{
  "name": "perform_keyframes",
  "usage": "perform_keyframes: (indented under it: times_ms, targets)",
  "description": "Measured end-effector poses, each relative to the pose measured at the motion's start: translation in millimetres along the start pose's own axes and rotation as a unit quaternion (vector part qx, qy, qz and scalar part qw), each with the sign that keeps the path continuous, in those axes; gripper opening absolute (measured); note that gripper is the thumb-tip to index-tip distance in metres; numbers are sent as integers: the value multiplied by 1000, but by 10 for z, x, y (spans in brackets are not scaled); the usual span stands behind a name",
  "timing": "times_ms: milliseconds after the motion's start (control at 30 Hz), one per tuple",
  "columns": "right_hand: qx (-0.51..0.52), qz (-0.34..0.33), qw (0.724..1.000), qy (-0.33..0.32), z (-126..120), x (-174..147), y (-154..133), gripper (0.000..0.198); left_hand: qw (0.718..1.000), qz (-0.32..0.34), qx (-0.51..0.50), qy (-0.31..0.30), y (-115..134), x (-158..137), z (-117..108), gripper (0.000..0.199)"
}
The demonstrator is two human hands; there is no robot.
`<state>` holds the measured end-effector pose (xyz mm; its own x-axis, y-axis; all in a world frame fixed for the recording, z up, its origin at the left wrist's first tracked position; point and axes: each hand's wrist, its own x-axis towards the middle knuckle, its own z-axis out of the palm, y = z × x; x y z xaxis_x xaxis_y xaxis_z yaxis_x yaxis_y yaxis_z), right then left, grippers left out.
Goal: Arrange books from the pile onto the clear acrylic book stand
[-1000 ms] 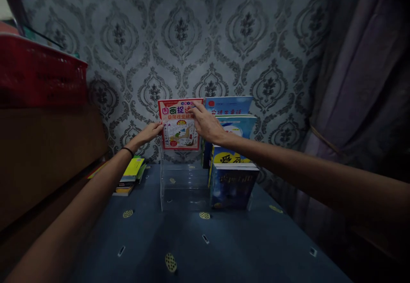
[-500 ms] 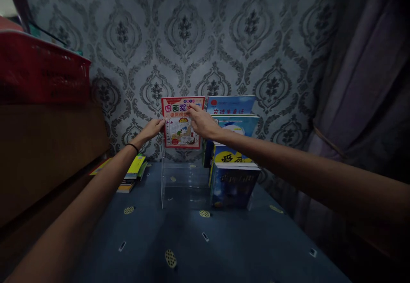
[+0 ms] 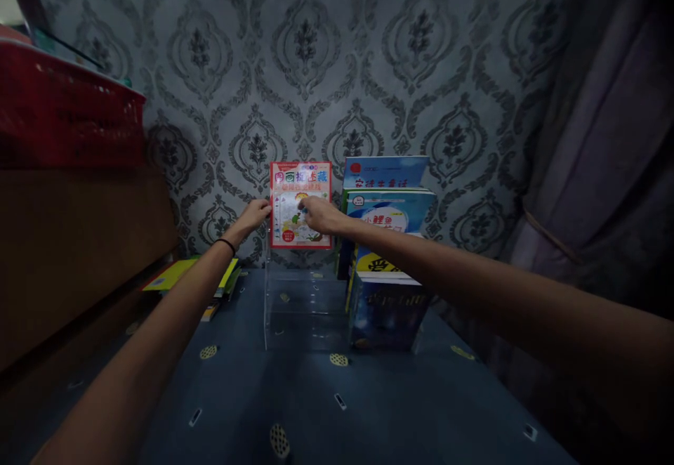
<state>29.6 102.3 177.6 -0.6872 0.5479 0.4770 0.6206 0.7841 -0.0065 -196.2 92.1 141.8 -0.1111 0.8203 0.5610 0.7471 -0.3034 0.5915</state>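
A red-bordered picture book (image 3: 316,239) stands upright on the upper tier of a clear acrylic book rack (image 3: 266,303). My left hand (image 3: 255,215), with a black band on the wrist, is closed at the book's left edge; its fingertips are partly hidden there. Across the front of the cover lies my right hand (image 3: 322,216), its index finger stretched toward the middle and the other fingers partly bent. Right of the picture book, blue books (image 3: 392,172), a yellow book (image 3: 371,260) and a dark blue book (image 3: 387,314) stand in stepped tiers, partly behind my right forearm.
On the left, several flat books (image 3: 176,274) lie stacked on the dark blue patterned tablecloth (image 3: 316,409). A red basket (image 3: 78,110) sits on a brown box (image 3: 78,254) beside them. Patterned wallpaper rises behind the rack, and a tied curtain (image 3: 573,191) hangs at right.
My right hand has slid down from the top of the picture book to the middle of its cover, exposing more of the title. My left hand stays at the left edge. The view has shifted slightly.
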Motion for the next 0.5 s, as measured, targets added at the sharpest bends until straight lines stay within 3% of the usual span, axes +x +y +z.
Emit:
perform_keyframes:
  times_ms: [233,367,433,500]
  targets:
    - [4,-9,1000,9,27,-143,-14,35,997,-20,68,8,-103,-113,-54,32]
    - [53,-98,993,43,177,-654,-138,33,983,-77,169,-14,-463,-563,-210,31]
    - [95,-169,981,-10,307,-1060,-218,29,964,-120,234,-39,-709,-916,-285,27]
    - [124,-232,955,-135,468,-1502,-294,27,941,-161,288,-71,-928,-1282,-336,29]
